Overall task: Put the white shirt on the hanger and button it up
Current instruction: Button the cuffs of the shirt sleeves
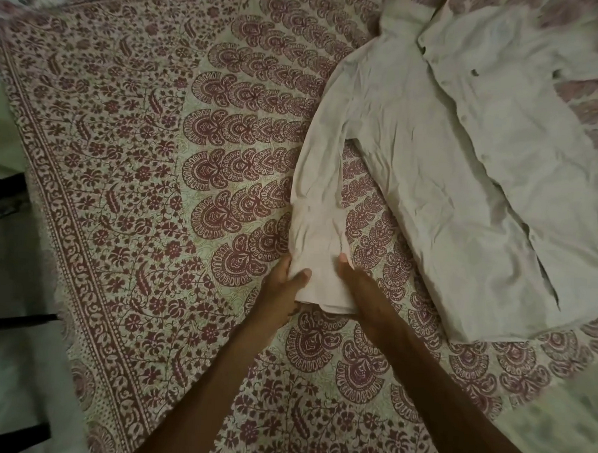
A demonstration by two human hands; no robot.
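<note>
Two hands meet low at the centre of a patterned bedspread point(122, 150). The left hand point(281, 294) pinches the 9 o'clock edge of a sleeve cuff point(319, 278), thumb on top. The right hand point(360, 290) lies on its 3 o'clock edge; whether it grasps or only presses I cannot tell. Probably they are drawing the sleeve straight before hanging. The white shirt point(465, 148) lies flat, front up, toward 2 o'clock. Its long axis runs from 11 to 5, collar at 11.

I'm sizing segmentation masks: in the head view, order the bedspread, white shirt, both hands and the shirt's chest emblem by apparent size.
1. bedspread
2. white shirt
3. left hand and right hand, about alike
4. chest emblem
</note>
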